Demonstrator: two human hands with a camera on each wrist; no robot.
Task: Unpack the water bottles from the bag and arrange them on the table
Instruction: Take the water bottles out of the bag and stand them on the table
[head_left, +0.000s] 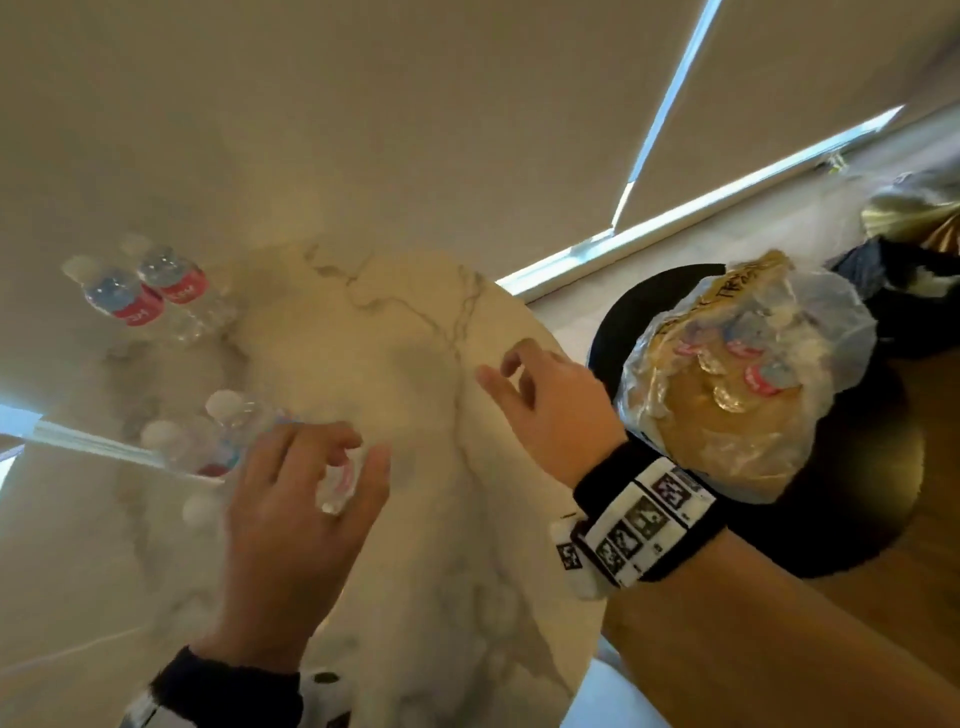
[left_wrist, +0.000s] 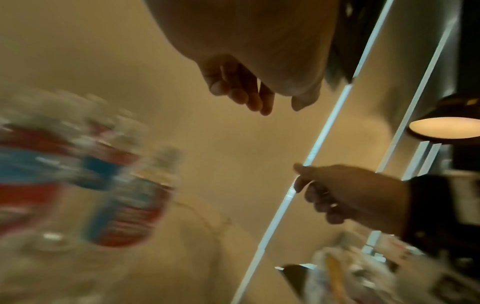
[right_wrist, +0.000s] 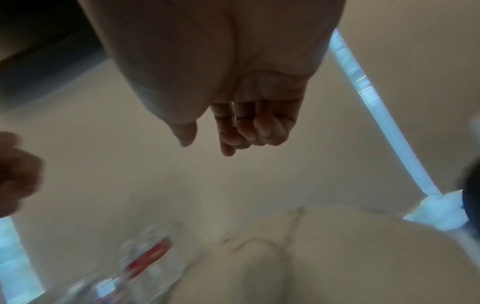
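A clear plastic bag (head_left: 737, 384) with several red-and-blue-labelled water bottles inside sits on a black round stool (head_left: 654, 296) to the right of the marble table (head_left: 405, 338). Two bottles (head_left: 150, 296) stand at the table's far left. A few more bottles (head_left: 223, 431) stand near the left edge, blurred in the left wrist view (left_wrist: 124, 197). My left hand (head_left: 353, 452) (left_wrist: 275, 102) hovers over one of them (head_left: 337, 483), fingers loose and empty. My right hand (head_left: 511, 374) (right_wrist: 207, 142) hangs above the table's right edge with loosely curled, empty fingers.
A roller blind hangs behind the table, with bright strips of window (head_left: 670, 104) at its edges. Dark bags and clutter (head_left: 904, 260) lie on the wooden floor beyond the stool. A lit lamp (left_wrist: 444, 127) shows at the right in the left wrist view.
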